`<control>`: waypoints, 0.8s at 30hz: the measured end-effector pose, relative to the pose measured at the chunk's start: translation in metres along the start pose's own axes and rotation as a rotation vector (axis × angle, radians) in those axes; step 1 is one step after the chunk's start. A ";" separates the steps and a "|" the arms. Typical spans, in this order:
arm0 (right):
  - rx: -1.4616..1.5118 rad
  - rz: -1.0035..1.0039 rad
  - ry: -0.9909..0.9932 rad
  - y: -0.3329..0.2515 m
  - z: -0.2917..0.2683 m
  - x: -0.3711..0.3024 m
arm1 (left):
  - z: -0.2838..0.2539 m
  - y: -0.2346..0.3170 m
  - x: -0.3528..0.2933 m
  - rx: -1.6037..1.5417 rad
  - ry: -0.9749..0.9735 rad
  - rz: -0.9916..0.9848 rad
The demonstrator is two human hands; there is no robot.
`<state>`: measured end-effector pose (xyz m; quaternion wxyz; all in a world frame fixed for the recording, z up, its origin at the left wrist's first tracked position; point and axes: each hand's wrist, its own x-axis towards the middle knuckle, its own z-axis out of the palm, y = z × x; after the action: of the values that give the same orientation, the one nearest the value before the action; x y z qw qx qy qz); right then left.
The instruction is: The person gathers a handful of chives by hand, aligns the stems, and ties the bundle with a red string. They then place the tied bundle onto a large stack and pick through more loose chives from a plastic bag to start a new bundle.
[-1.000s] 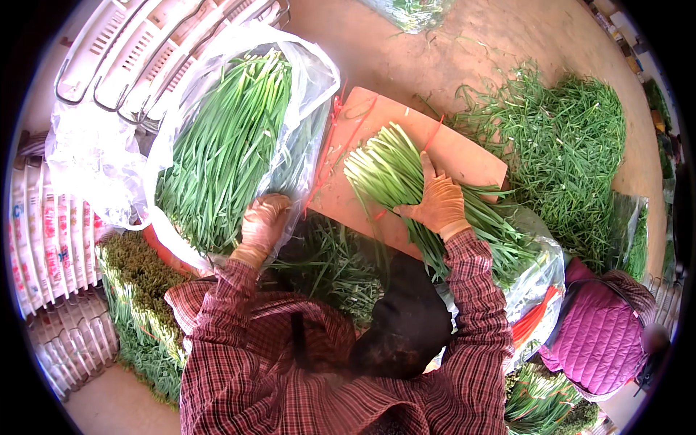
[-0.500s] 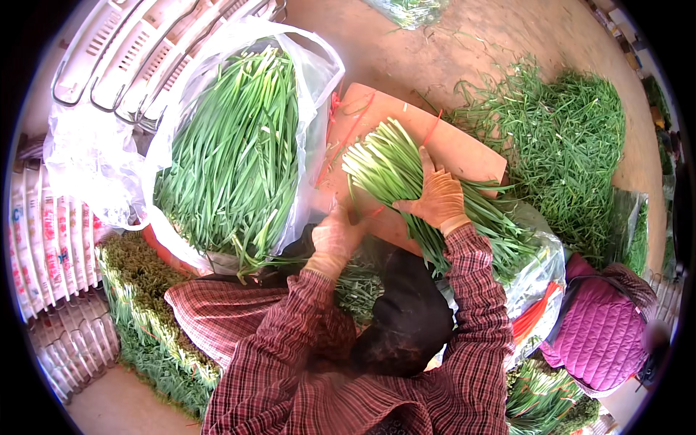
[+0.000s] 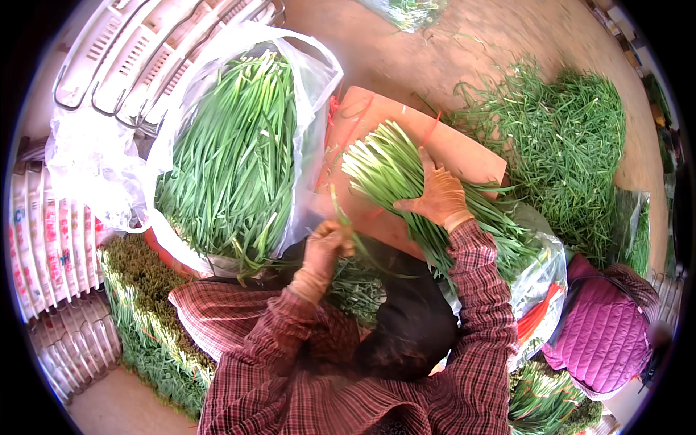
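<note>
Right hand [image 3: 437, 196] flat on chive bundle [image 3: 406, 181]; left hand [image 3: 326, 243] pinching thin stalks [image 3: 341, 217].

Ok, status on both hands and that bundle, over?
Right hand pressing chive bundle on board. Left hand pinching a few stalks. Nothing in the way.

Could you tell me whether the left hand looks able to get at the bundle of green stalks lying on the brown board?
Probably yes. The left hand, pinching a few loose stalks, hovers just beside the near edge of the board, and nothing lies between it and the bundle. The right hand already presses on that bundle.
</note>
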<state>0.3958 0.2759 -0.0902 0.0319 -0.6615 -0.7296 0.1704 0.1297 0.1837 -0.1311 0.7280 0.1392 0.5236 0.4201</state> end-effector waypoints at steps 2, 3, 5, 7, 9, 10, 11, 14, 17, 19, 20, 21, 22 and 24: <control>0.045 0.052 -0.102 -0.005 -0.010 0.004 | 0.016 -0.014 0.017 -0.058 0.078 -0.075; 0.062 0.084 -0.155 -0.007 -0.015 0.004 | 0.017 -0.024 0.030 -0.062 0.093 -0.098; 0.057 0.047 -0.111 -0.008 -0.012 0.005 | 0.020 -0.043 0.055 -0.172 -0.007 -0.089; 0.052 0.041 -0.102 -0.007 -0.010 0.003 | 0.040 -0.045 0.063 -0.176 0.002 -0.085; 0.048 0.058 -0.112 -0.003 -0.011 0.002 | 0.073 -0.024 0.061 -0.071 0.114 -0.069; 0.076 0.062 -0.130 -0.002 -0.013 0.002 | 0.075 -0.021 0.067 -0.072 0.092 -0.087; 0.102 0.061 -0.149 -0.003 -0.015 0.002 | 0.073 -0.023 0.074 -0.075 0.071 -0.103; 0.050 0.063 -0.139 -0.016 -0.021 -0.004 | 0.064 -0.026 0.092 -0.022 -0.035 -0.097; -0.027 0.089 -0.070 -0.031 -0.012 -0.006 | 0.048 -0.023 0.102 0.161 -0.175 -0.121; -0.058 0.090 -0.007 -0.032 -0.005 -0.006 | 0.038 -0.018 0.098 0.230 -0.207 -0.110; -0.068 0.090 0.022 -0.028 0.000 -0.008 | 0.039 -0.012 0.090 0.228 -0.193 -0.097; -0.071 0.085 0.054 -0.026 0.005 -0.008 | 0.039 0.000 0.079 0.231 -0.175 -0.079; -0.072 0.110 0.031 -0.022 0.007 -0.008 | 0.042 0.018 0.059 0.314 -0.072 -0.015; -0.069 0.136 0.000 -0.022 0.003 -0.006 | 0.016 0.031 0.041 0.498 -0.014 -0.017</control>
<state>0.3746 0.2683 -0.0854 -0.0024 -0.7104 -0.6883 0.1470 0.1338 0.2378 -0.1312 0.6783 0.3129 0.6071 0.2709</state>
